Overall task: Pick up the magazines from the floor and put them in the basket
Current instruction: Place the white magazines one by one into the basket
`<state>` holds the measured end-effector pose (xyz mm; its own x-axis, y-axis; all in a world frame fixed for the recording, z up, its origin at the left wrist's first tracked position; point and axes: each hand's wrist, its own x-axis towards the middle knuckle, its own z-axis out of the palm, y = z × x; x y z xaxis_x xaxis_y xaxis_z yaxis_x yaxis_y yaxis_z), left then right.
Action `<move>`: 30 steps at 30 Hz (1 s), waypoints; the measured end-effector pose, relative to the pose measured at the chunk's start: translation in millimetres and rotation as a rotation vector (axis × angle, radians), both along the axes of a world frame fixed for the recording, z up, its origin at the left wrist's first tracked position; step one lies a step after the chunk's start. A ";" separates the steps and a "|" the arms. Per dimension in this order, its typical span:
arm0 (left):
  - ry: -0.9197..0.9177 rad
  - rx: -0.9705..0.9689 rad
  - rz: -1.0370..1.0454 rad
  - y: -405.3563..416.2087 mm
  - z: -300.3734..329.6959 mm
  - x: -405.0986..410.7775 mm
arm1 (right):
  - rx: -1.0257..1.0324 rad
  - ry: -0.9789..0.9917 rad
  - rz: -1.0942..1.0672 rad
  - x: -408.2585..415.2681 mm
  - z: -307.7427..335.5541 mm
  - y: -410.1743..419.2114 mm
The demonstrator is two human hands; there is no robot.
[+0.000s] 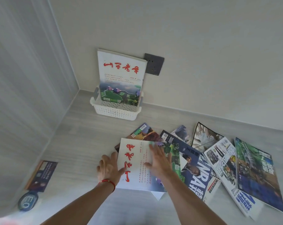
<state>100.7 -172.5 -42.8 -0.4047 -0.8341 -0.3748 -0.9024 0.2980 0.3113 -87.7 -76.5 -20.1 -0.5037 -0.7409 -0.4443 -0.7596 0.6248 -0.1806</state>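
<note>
A white perforated basket (115, 114) stands on the floor against the wall, with one white magazine with red characters (121, 73) upright in it. Several magazines lie fanned over the floor in front of it. On top is a matching white magazine with red characters (134, 161). My left hand (107, 168) is at its left edge, thumb on the cover and fingers curled at the edge. My right hand (158, 161) lies flat on the cover with its fingers spread. A dark blue magazine (195, 169) sits partly under it.
More magazines spread to the right, among them a white one (225, 166) and a blue-green one (257, 174). A dark booklet (41, 174) and a round blue object (28, 200) lie by the left wall. A grey wall socket (154, 64) sits behind the basket.
</note>
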 end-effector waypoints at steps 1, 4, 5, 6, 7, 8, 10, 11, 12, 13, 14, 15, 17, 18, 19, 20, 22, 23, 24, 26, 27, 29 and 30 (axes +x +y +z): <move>-0.016 -0.005 -0.002 2.4 0.7 -0.1 | 0.003 0.016 0.003 2.8 -1.8 2.4; -0.036 0.019 0.019 8.9 0.2 -1.3 | -0.001 0.056 -0.007 18.6 -3.3 6.3; -0.020 0.049 0.044 8.7 0.1 -1.7 | 0.014 0.081 -0.005 23.7 -3.0 7.3; -0.001 0.089 0.068 6.4 0.2 -2.0 | 0.037 0.104 -0.001 27.6 -2.5 7.7; 0.015 0.126 0.083 2.8 0.3 -2.0 | 0.055 0.115 -0.006 29.9 -2.0 8.3; 0.027 0.154 0.086 -1.3 0.2 -2.0 | 0.062 0.108 -0.027 30.9 -1.2 8.8; 0.028 0.194 0.080 -9.7 0.4 -1.3 | 0.056 0.069 -0.094 31.1 -0.2 10.1; 0.014 0.201 0.070 -12.7 0.5 -1.3 | 0.058 0.057 -0.113 31.0 -1.0 10.4; -0.001 0.202 0.059 -13.9 0.3 -1.5 | 0.073 0.060 -0.116 30.6 -2.2 11.0; -0.007 0.197 0.052 -13.5 0.0 -1.7 | 0.088 0.078 -0.104 29.6 -3.5 11.4; -0.003 0.186 0.046 -12.0 -0.9 -1.8 | 0.101 0.097 -0.079 27.9 -4.8 10.9; 0.004 0.168 0.035 -10.1 -2.2 -1.4 | 0.111 0.107 -0.046 25.9 -5.6 9.8; 0.010 0.138 -0.012 -7.7 -2.8 -0.1 | 0.128 0.095 0.010 21.5 -6.2 5.7; 0.010 0.141 -0.043 -9.1 -2.4 0.3 | 0.136 0.088 0.025 20.2 -5.6 3.9; 0.024 0.165 -0.055 -12.7 -0.7 0.1 | 0.138 0.088 0.034 19.5 -5.1 2.6; 0.051 0.208 -0.052 -18.1 1.1 -0.2 | 0.133 0.093 0.038 19.6 -4.7 2.1; 0.092 0.289 -0.042 -29.4 4.4 0.0 | 0.102 0.108 0.026 21.0 -5.6 2.9; 0.089 0.305 -0.061 -33.9 5.3 0.4 | 0.084 0.114 0.016 22.2 -6.6 3.4; 0.073 0.311 -0.088 -36.8 4.9 1.4 | 0.076 0.117 0.009 23.6 -7.7 3.4; 0.057 0.295 -0.130 -39.0 1.8 3.2 | 0.116 0.107 -0.012 24.9 -9.4 2.8; 0.055 0.279 -0.144 -38.8 -0.8 4.2 | 0.154 0.091 -0.026 25.3 -10.1 2.3; 0.058 0.233 -0.158 -37.4 -6.2 5.8 | 0.207 0.052 -0.055 26.9 -10.5 1.1; 0.065 0.209 -0.158 -35.9 -8.7 6.7 | 0.216 0.035 -0.067 28.3 -10.3 1.1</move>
